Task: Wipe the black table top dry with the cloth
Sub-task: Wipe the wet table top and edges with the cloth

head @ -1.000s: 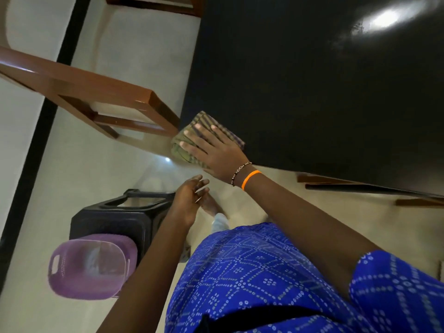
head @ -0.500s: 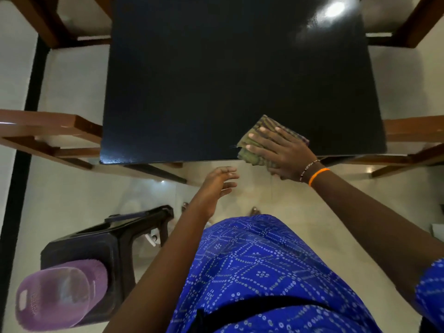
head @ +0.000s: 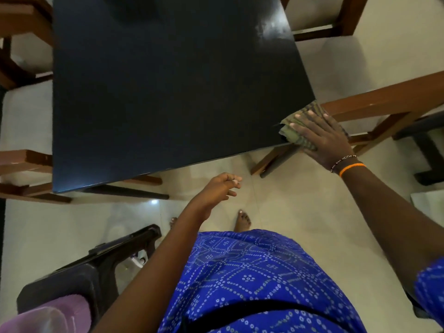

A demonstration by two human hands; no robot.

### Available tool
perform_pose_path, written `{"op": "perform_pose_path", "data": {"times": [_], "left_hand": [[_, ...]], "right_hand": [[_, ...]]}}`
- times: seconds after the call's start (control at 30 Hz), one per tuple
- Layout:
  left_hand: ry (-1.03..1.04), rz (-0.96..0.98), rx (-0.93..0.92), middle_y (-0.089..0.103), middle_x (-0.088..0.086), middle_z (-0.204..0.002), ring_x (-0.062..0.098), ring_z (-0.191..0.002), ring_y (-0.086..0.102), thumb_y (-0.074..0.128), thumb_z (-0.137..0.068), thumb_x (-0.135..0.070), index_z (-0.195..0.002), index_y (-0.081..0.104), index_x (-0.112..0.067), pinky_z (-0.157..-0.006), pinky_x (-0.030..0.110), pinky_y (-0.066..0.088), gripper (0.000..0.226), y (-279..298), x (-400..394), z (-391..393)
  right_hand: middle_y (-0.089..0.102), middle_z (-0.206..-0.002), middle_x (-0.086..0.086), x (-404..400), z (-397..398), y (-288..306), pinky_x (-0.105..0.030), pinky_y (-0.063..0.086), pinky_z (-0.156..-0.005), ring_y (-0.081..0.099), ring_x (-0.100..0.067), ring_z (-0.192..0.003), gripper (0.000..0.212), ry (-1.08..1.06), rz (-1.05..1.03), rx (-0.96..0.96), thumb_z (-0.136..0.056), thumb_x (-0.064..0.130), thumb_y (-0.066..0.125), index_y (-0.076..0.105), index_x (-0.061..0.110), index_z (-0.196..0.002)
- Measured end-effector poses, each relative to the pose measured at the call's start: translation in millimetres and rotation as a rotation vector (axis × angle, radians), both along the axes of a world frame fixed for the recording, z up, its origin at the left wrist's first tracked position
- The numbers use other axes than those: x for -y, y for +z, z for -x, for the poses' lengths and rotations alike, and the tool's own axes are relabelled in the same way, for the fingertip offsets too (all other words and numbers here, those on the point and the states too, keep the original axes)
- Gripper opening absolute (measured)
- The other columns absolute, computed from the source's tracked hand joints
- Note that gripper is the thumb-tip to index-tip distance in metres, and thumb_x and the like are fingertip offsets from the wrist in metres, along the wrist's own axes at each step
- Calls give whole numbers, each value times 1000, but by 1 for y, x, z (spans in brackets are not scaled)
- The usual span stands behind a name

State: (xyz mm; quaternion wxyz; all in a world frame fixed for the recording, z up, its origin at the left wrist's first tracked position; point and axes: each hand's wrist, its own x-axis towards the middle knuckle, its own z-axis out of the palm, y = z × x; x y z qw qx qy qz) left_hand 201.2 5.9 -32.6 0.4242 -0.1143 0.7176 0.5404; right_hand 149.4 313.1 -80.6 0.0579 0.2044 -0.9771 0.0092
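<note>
The glossy black table top (head: 168, 87) fills the upper middle of the head view. A folded green striped cloth (head: 295, 133) lies on its near right corner, partly hanging past the edge. My right hand (head: 322, 138) presses flat on the cloth with fingers spread. My left hand (head: 219, 187) hovers below the table's near edge, over the floor, fingers loosely curled and holding nothing.
Brown wooden chairs stand around the table: one at the right (head: 384, 104), one at the left (head: 24, 164), others at the far corners. A black plastic stool (head: 96, 270) carrying a purple basket (head: 48, 316) sits at lower left. The floor is pale tile (head: 300, 200).
My right hand slid the cloth along the near edge from the left corner to the right corner. The view shifted with it. My left hand stayed low, off the table.
</note>
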Motion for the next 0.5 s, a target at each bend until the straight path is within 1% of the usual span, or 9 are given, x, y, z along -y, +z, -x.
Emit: {"op": "perform_pose_path", "data": {"times": [0.03, 0.1, 0.17, 0.2, 0.23, 0.3, 0.37, 0.43, 0.5], "left_hand": [[-3, 9, -4, 56, 1, -112, 14, -95, 56, 40, -99, -20, -116, 53, -17, -82, 21, 43, 22, 0, -3, 0], [6, 27, -13, 57, 2, -112, 11, -89, 56, 41, -98, -20, -116, 52, -19, -80, 22, 43, 21, 1, -10, 2], [14, 44, -24, 57, 1, -110, 10, -87, 56, 42, -98, -20, -118, 50, -19, -81, 26, 43, 22, 2, -14, 2], [13, 49, -33, 57, 1, -109, 10, -86, 55, 42, -97, -20, -120, 49, -18, -83, 27, 42, 24, 3, -16, 1], [12, 54, -44, 57, 0, -108, 10, -85, 55, 42, -97, -19, -121, 48, -17, -84, 27, 41, 25, 4, -17, 1], [19, 59, -69, 58, 2, -108, 9, -84, 56, 42, -97, -19, -123, 48, -17, -85, 28, 40, 27, 3, -17, 0], [24, 65, -96, 59, 5, -111, 10, -85, 56, 43, -97, -19, -123, 48, -17, -87, 29, 40, 27, 3, -17, -1], [43, 83, -147, 58, 7, -113, 11, -88, 58, 45, -96, -19, -122, 48, -18, -85, 29, 42, 26, 2, -17, 0], [98, 99, -220, 57, 4, -112, 11, -88, 59, 46, -96, -19, -121, 49, -20, -80, 27, 46, 26, 2, -17, 2]], "right_hand": [[40, -147, -6, -9, -4, -2, -44, 26, -111, 33, -28, -137, 64, -59, 66, 6, -77, 25, 53, 39, 21, -140], [47, -141, -10, -19, -13, -2, -41, 42, -100, 46, -32, -125, 61, -257, 325, 52, -75, 19, 49, 44, 17, -136], [60, -118, -14, -16, -22, -1, -28, 53, -79, 59, -31, -95, 55, -596, 735, 64, -76, 14, 47, 50, 10, -131], [61, -107, -15, -12, -25, 0, -21, 53, -72, 57, -26, -87, 50, -808, 963, 19, -79, 9, 48, 50, 5, -129], [59, -105, -17, -8, -29, 0, -19, 53, -75, 55, -23, -88, 47, -988, 1192, -57, -82, 5, 48, 49, -1, -128], [55, -121, -20, 4, -33, 2, -31, 49, -94, 54, -26, -104, 51, -1226, 1540, -225, -81, 5, 47, 45, -4, -131], [51, -129, -15, 21, -29, 6, -34, 45, -100, 51, -28, -115, 54, -1341, 1666, -274, -82, 7, 47, 42, 0, -135], [52, -132, -17, 50, -20, 11, -36, 44, -101, 51, -31, -118, 59, -1334, 1623, -226, -78, 14, 49, 43, 1, -135], [48, -137, -20, 86, -10, 15, -24, 43, -100, 50, -32, -122, 65, -1271, 1586, -138, -75, 16, 50, 41, 3, -138]]}}
